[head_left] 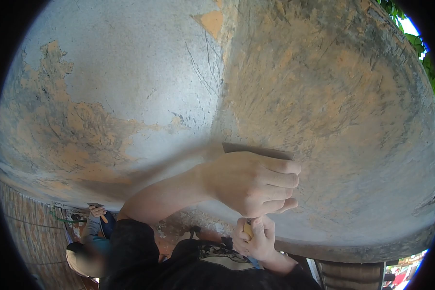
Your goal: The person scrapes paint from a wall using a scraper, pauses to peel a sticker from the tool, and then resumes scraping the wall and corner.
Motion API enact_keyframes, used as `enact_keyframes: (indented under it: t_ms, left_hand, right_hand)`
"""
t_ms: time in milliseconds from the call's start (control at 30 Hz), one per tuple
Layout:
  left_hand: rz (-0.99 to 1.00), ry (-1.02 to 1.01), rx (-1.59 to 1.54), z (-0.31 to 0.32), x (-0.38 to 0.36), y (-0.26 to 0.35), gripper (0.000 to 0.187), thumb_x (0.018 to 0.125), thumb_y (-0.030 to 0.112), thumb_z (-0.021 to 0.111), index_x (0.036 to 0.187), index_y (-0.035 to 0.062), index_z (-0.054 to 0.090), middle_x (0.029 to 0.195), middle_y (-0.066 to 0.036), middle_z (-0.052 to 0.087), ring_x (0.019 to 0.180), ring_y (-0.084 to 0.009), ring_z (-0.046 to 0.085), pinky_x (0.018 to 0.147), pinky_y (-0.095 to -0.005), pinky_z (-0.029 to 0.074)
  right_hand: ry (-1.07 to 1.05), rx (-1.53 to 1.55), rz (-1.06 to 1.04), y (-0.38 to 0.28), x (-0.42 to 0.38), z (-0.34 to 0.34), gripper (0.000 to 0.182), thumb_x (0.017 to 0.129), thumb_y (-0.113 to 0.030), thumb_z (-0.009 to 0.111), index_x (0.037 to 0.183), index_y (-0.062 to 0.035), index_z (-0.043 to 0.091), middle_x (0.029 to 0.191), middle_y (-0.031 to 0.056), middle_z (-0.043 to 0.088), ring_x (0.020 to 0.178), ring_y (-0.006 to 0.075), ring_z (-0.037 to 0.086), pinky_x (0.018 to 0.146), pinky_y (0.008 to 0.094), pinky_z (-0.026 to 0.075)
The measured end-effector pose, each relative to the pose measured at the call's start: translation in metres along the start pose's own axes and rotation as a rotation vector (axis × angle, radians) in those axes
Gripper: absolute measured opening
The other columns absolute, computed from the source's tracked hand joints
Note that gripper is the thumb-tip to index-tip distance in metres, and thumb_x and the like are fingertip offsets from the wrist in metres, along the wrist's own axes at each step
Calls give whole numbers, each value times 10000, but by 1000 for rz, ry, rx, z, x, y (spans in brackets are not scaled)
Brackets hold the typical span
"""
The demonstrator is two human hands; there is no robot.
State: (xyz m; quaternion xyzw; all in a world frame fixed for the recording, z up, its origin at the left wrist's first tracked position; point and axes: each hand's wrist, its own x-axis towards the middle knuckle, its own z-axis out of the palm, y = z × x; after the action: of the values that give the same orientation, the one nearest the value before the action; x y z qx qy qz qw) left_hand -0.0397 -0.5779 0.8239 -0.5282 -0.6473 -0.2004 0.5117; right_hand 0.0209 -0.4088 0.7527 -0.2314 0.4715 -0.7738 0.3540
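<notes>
My left hand (256, 183) reaches across from the left with its back toward me. Its fingers are bent together against the rough wall (319, 96). A flat dark scraper blade (258, 150) shows along the upper edge of this hand; the rest of it is hidden behind the fingers. Lower down, close to my chest, my right hand (257, 238) is closed around a yellow handle (248, 229). What that handle belongs to is out of sight. Around the left hand the wall is patchy, with grey coating and tan bare areas.
At the lower left another person in a light cap (84, 261) holds a tool with an orange-brown handle (104, 218) near the wall's base. A slatted surface (26, 232) borders the left side. Green leaves (427, 67) hang at the upper right.
</notes>
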Motion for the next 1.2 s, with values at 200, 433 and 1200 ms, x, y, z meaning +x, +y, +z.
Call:
enact_keyframes:
  t_ms: [200, 433, 1200]
  left_hand:
    - [30, -33, 22, 1, -9, 8, 272, 765, -1, 677, 535, 40, 539, 582, -25, 515, 595, -176, 538, 815, -316, 515]
    - [46, 32, 83, 6, -9, 10, 262, 753, -6, 679, 535, 37, 538, 582, -27, 506, 615, -179, 533, 794, -313, 521]
    - [56, -41, 94, 0, 1, -4, 204, 711, 39, 697, 547, 39, 576, 668, -20, 570, 792, -198, 567, 774, -293, 505]
  right_hand:
    - [36, -246, -119, 23, -6, -19, 477, 1049, -346, 344, 742, 0, 463, 559, 35, 453, 425, 102, 397, 392, 238, 301]
    - [16, -173, -132, 16, -8, -18, 430, 1051, -311, 361, 757, -13, 459, 593, 6, 408, 449, 76, 359, 402, 233, 267]
    - [-6, -129, -111, 9, 6, -22, 504, 1044, -375, 343, 715, -8, 451, 522, 7, 391, 403, 91, 364, 370, 231, 252]
